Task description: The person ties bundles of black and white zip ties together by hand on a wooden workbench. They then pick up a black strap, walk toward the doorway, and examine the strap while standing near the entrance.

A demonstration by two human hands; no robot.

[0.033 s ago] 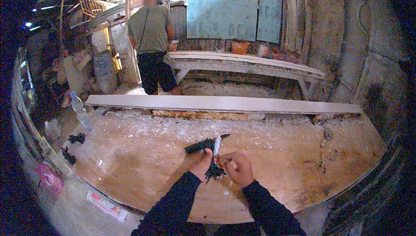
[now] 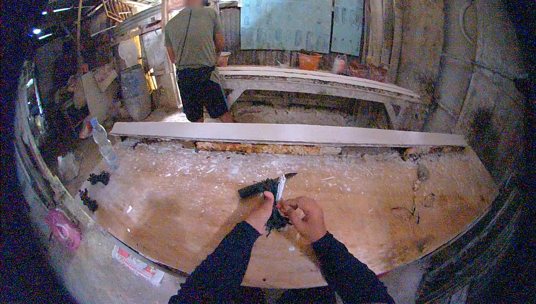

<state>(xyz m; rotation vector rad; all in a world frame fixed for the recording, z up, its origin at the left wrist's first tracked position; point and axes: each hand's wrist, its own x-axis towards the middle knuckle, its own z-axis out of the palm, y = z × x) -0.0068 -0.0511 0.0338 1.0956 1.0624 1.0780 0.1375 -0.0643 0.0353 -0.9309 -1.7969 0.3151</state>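
Just above the middle of the wooden table, my left hand (image 2: 260,213) is closed round a bundle of black strands (image 2: 276,222), its thumb on top. White strips (image 2: 281,188) stand up out of the bundle beside the thumb. My right hand (image 2: 306,216) meets it from the right with thumb and fingers pinched together; what they pinch is too small to make out. Behind my left hand lies a black cylindrical handle (image 2: 250,190). A dark pointed tip (image 2: 290,175) shows past the white strips; whether it belongs to the handle is hidden.
Two black strand clumps (image 2: 99,178) (image 2: 88,200) and a clear plastic bottle (image 2: 104,143) are at the table's left edge. A long white board (image 2: 290,133) runs along the far edge. Beyond it a person (image 2: 194,41) stands beside a bench (image 2: 312,83) with orange pots (image 2: 309,60).
The black strands around my fingers lie slightly differently. Both hands are in nearly the same place.
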